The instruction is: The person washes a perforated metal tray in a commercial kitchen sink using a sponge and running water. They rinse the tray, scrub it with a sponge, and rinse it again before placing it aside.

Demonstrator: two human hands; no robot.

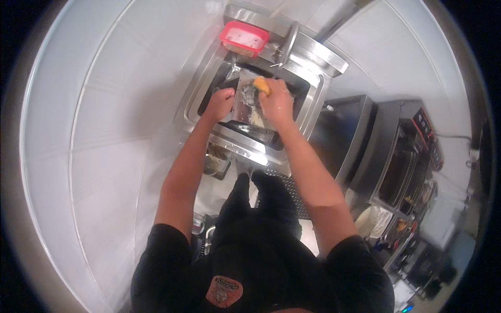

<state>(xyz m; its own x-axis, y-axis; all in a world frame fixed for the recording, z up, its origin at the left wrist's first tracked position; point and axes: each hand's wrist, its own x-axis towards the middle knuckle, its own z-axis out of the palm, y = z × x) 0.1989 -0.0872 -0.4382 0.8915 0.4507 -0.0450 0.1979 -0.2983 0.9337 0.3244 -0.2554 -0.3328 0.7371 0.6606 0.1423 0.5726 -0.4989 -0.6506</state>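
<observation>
A flat, sudsy metal pan or tray (pixel 244 103) lies tilted over the basin of a stainless steel sink (pixel 191 105). My left hand (pixel 222 103) has its fingers closed on the left edge of this piece. A yellow sponge (pixel 261 85) is held in my right hand (pixel 277 102), against the upper right part of the soapy surface. Grey and whitish foam streaks the piece between my hands. Its right edge is partly hidden by my right hand.
A red plastic container (pixel 244 38) of foamy liquid stands at the sink's back left corner. Beside it is a metal faucet (pixel 290 43). A tiled wall rises at left; steel kitchen equipment (pixel 336 129) stands at right. A container (pixel 216 164) sits below the sink.
</observation>
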